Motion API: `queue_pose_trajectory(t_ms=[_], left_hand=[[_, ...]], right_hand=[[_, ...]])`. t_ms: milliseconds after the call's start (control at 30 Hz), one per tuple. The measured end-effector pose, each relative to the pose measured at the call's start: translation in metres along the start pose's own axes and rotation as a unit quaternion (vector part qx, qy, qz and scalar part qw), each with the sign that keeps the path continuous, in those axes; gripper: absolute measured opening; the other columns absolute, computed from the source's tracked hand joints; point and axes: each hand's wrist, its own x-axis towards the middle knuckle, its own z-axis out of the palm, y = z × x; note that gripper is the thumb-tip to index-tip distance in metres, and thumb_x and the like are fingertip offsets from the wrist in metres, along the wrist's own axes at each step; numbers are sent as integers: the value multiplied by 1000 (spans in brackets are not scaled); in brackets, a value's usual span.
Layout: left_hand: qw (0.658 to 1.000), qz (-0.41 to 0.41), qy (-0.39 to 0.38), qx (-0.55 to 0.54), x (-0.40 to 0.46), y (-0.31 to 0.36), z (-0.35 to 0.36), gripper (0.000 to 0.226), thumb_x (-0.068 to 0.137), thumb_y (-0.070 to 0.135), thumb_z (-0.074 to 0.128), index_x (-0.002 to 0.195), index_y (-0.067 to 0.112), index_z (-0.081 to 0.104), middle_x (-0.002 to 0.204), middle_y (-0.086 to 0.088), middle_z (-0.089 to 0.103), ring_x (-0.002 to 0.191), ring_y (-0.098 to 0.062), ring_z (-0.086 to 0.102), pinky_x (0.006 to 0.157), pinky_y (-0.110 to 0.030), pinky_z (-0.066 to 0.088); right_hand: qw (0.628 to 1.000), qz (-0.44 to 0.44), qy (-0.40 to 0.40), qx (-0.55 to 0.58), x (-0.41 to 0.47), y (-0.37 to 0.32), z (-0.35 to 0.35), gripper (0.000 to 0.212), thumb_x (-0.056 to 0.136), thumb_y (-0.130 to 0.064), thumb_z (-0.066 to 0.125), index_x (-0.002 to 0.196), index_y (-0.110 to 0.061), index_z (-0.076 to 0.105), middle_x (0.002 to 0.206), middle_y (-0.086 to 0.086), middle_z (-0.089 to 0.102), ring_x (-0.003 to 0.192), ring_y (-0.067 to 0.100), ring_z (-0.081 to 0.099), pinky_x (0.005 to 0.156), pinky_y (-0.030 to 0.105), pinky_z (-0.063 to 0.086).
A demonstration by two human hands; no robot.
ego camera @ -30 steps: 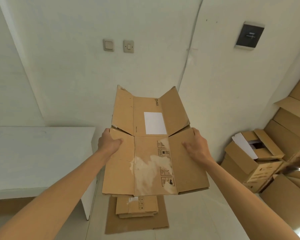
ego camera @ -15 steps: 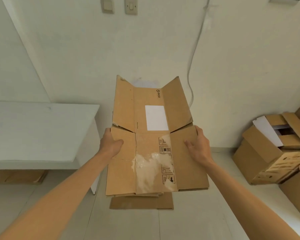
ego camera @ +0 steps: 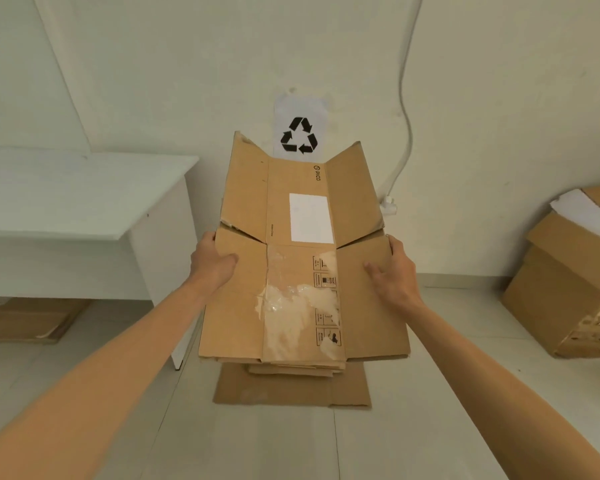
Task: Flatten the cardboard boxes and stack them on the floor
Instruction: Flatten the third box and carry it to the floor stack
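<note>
**Flattened box held over the floor stack**

While both arms reach forward, a person holds a flattened cardboard box level in the air, directly above a stack of flattened cardboard on the floor.

The left hand grips the box's left edge: its thumb lies on top of the cardboard and its fingers curl underneath, out of sight. The right hand grips the right edge the same way, thumb pressed flat on the top face, fingers wrapped around the edge and hidden below.

The box's far flaps tilt up on both sides. A white label sits on its middle panel, and torn tape and pale scuffing mark the near panel, next to small printed handling symbols.

Behind the box, on the wall, hangs a paper sign with a black recycling symbol. To the right of the box a white cable runs down the wall to a small white fitting. To the left of the box stands a white tabletop, with more cardboard lying on the floor under it. Far to the right of the box sit unflattened cardboard boxes, the top one open with white paper showing.
</note>
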Motion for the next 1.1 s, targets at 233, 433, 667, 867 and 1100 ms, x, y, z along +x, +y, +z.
queue_pose_trajectory(t_ms=[233, 433, 667, 867, 1100], left_hand=[[997, 32, 58, -28, -17, -127, 40, 51, 88, 14, 71, 128, 21, 40, 114, -5, 59, 94, -23, 60, 60, -26, 44], [999, 17, 45, 19, -25, -160, 54, 44, 88, 18, 74, 124, 15, 48, 111, -4, 57, 94, -22, 57, 73, -32, 46], [997, -13, -59, 47, 15, -174, 83, 53, 85, 4, 70, 129, 12, 41, 111, -5, 54, 98, -22, 57, 76, -35, 51], [994, -52, -67, 72, 112, -217, 137, 49, 87, 4, 70, 130, 8, 48, 108, -4, 56, 94, -21, 56, 72, -30, 48], [992, -95, -50, 67, 246, -299, 224, 35, 89, 9, 70, 119, 17, 56, 112, -1, 62, 95, -22, 62, 78, -34, 52]], right_hand=[[999, -36, 32, 15, -39, 102, 68, 69, 93, -20, 73, 152, -14, 37, 137, 7, 61, 123, 28, 59, 107, 47, 49], [1000, -10, 16, 14, -45, 132, 82, 71, 92, -21, 74, 152, -17, 35, 134, 5, 61, 118, 25, 62, 103, 44, 52], [999, 27, 5, 20, -4, 160, 104, 72, 91, -18, 76, 151, -21, 35, 117, -4, 57, 102, 19, 61, 88, 36, 55], [997, 75, -12, 23, 80, 216, 168, 67, 89, -16, 77, 146, -20, 42, 120, -3, 59, 104, 20, 63, 88, 34, 54], [989, 139, -23, 36, 171, 318, 271, 65, 90, -15, 77, 146, -17, 44, 121, -5, 57, 104, 16, 59, 89, 29, 50]])
